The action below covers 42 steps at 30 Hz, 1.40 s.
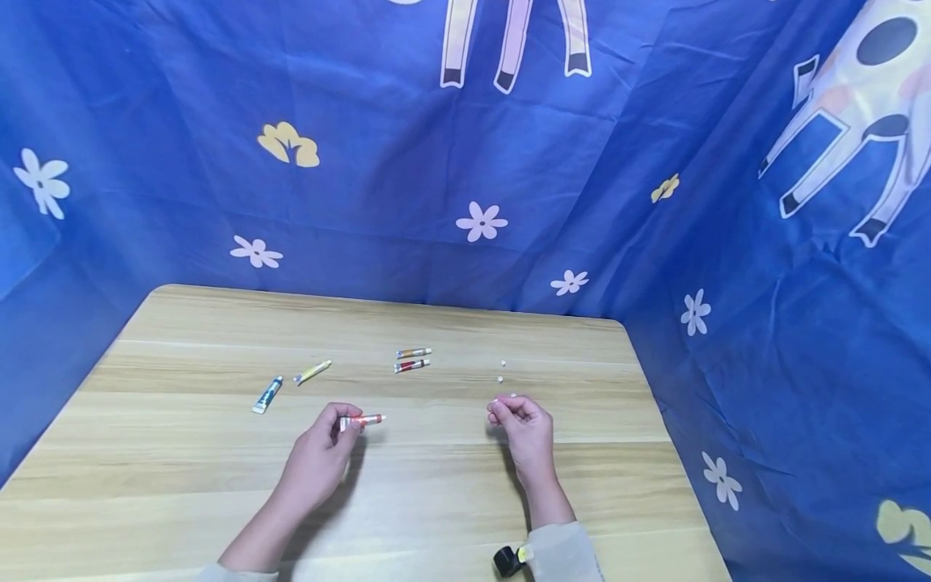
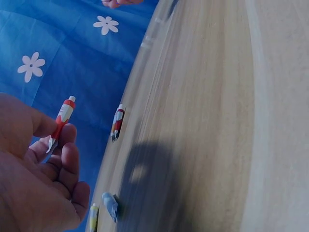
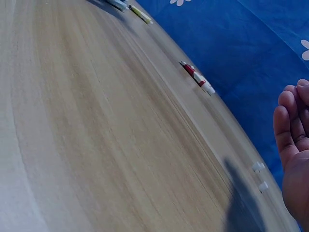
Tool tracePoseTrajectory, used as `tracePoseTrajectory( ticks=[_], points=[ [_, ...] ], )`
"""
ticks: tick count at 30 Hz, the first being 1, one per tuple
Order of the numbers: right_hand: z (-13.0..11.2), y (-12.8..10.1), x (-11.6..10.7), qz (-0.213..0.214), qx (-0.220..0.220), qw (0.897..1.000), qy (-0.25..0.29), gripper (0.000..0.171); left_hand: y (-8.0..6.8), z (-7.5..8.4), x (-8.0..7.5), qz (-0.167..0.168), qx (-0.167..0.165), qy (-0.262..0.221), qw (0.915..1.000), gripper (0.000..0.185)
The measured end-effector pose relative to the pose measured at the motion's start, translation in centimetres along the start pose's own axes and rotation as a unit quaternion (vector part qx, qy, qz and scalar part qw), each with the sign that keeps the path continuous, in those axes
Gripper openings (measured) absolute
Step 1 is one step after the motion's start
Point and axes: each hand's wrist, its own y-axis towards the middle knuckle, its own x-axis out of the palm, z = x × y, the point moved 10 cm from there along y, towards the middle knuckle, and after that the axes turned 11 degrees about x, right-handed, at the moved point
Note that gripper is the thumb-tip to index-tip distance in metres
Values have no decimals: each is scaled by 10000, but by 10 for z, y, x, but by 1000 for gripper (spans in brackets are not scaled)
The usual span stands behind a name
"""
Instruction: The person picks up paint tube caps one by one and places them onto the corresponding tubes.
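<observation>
My left hand [image 1: 323, 453] pinches a red paint tube [image 1: 364, 420] between thumb and fingers, just above the table. In the left wrist view the tube's narrow white tip [image 2: 72, 98] points up and away from the hand. To the right, my right hand [image 1: 527, 432] is held low over the table, thumb and index finger brought together. A small white cap [image 1: 513, 395] shows at its fingertips, mostly hidden by them. Beyond that hand lie two white caps [image 1: 499, 379] on the wood. From the right wrist, the curled fingers [image 3: 285, 121] appear at the edge.
A brown tube [image 1: 413, 352] and a dark red tube [image 1: 411, 366] lie side by side at the table's middle. Further left are a yellow tube [image 1: 313, 373] and a blue tube [image 1: 268, 394]. A blue patterned curtain [image 1: 378, 202] borders the wooden table [image 1: 436, 501].
</observation>
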Motion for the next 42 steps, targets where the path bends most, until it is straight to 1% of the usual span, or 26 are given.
tracePoseTrajectory(
  ticks=[6, 11, 13, 17, 23, 26, 34, 42],
  points=[
    [3, -3, 11, -210, 37, 9998, 35, 8, -2, 6, 6, -54, 12, -84, 9999, 23],
    [6, -7, 20, -319, 163, 9994, 34, 10, -2, 10, 11, -83, 8, -152, 9998, 23],
    [6, -9, 23, -364, 177, 9992, -8, 14, -1, 10, 12, -95, 3, -170, 9998, 22],
    [8, -11, 29, -443, 134, 9988, -180, 23, -1, 11, 15, -112, 8, -195, 9997, 22],
    [12, -14, 37, -488, 46, 9976, -495, 25, -1, 14, 19, -120, 15, -296, 9995, 22],
    [14, -16, 42, -525, 113, 9970, -551, 24, -1, 15, 22, -151, 20, -366, 9992, 23],
    [23, -20, 56, -713, 466, 9947, -570, 23, -4, 19, 32, -279, 138, -499, 9983, 23],
    [31, -26, 68, -904, 522, 9916, -767, 21, -6, 21, 41, -401, 106, -607, 9973, 24]
  ],
)
